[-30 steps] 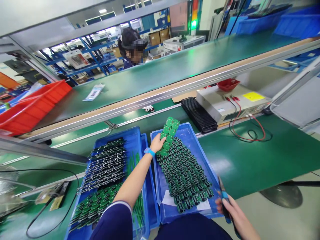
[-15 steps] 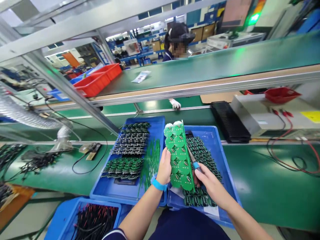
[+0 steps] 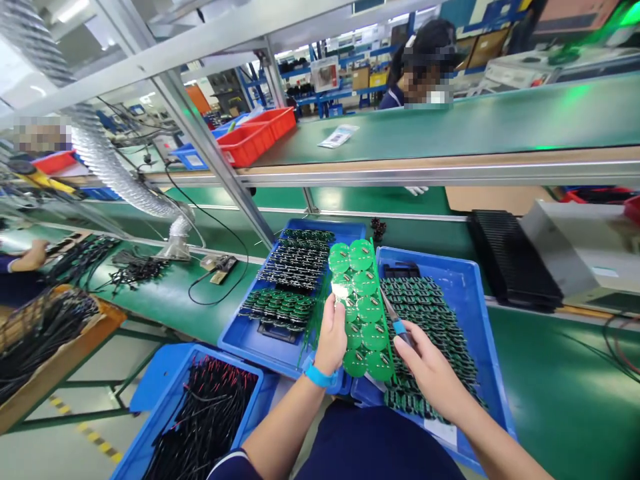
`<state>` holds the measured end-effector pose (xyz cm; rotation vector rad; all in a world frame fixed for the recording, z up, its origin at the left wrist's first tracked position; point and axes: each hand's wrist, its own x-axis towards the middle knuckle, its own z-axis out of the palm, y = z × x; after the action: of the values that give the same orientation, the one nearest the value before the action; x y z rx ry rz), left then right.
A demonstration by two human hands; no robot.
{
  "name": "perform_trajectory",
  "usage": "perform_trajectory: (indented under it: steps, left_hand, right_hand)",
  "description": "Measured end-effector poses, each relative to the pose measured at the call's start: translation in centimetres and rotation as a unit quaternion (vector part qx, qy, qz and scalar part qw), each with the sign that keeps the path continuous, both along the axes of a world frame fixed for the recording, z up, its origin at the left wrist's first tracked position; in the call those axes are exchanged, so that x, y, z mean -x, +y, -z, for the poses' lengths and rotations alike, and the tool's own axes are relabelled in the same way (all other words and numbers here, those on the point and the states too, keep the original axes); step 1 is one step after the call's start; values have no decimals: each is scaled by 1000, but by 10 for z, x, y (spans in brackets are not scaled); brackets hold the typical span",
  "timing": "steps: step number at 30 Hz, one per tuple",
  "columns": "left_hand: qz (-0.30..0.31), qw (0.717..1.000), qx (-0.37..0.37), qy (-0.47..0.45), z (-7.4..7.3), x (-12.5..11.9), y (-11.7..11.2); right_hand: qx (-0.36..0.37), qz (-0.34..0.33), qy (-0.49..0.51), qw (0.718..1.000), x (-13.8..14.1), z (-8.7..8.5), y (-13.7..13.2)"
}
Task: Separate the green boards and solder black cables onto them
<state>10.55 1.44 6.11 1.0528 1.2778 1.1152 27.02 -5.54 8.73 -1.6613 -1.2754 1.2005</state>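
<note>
My left hand (image 3: 333, 337), with a blue band at the wrist, grips the left edge of a green circuit board panel (image 3: 367, 303). The panel is tilted up and made of round boards in two columns, with a narrow strip along its right side. In my right hand (image 3: 425, 360) is a slim, pointed metal tool (image 3: 399, 327) with a blue and dark handle. Its tip lies along that right strip; whether it touches is unclear. Beneath my hands, a blue tray (image 3: 493, 353) holds rows of stacked round boards, partly hidden by the panel and my right hand.
Another blue tray (image 3: 233, 337) holds stacked boards on the left. A blue bin (image 3: 253, 393) of black cables stands lower left. Black racks (image 3: 500, 267) lie right. A shelf (image 3: 450, 133) with red bins (image 3: 257, 137) crosses ahead; a co-worker (image 3: 425, 63) is behind it.
My view has swung left, so the scene sits further right. Both hands keep their hold on panel and tool. A small dark bundle now lies behind the trays; the co-worker's gloved hand has drawn back.
</note>
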Motion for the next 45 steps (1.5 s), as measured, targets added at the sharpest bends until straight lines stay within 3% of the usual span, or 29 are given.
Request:
perform_trajectory:
  steps: [10, 14, 19, 24, 28, 34, 38, 45]
  left_hand:
    - [-33, 999, -29, 17, -8, 18, -9]
    - [-46, 999, -30, 2, -8, 23, -13]
    - [-87, 988, 51, -116, 2, 24, -7]
    - [-7, 960, 77, -269, 9, 25, -4]
    - [-18, 945, 116, -306, 12, 34, -7]
    - [-108, 973, 55, -198, 15, 56, -8]
    - [-164, 976, 50, -136, 22, 72, -9]
    - [-165, 980, 71, -81, 38, 79, -12]
  right_hand:
    - [8, -27, 44, 999, 13, 1, 6]
    - [23, -36, 153, 987, 17, 4, 4]
    - [74, -80, 324, 940, 29, 9, 6]
    - [95, -114, 352, 924, 41, 15, 14]
    - [107, -134, 346, 923, 50, 21, 21]
    - [104, -157, 278, 942, 61, 20, 31]
    - [95, -150, 232, 956, 63, 16, 41]
    - [90, -122, 165, 975, 62, 13, 63]
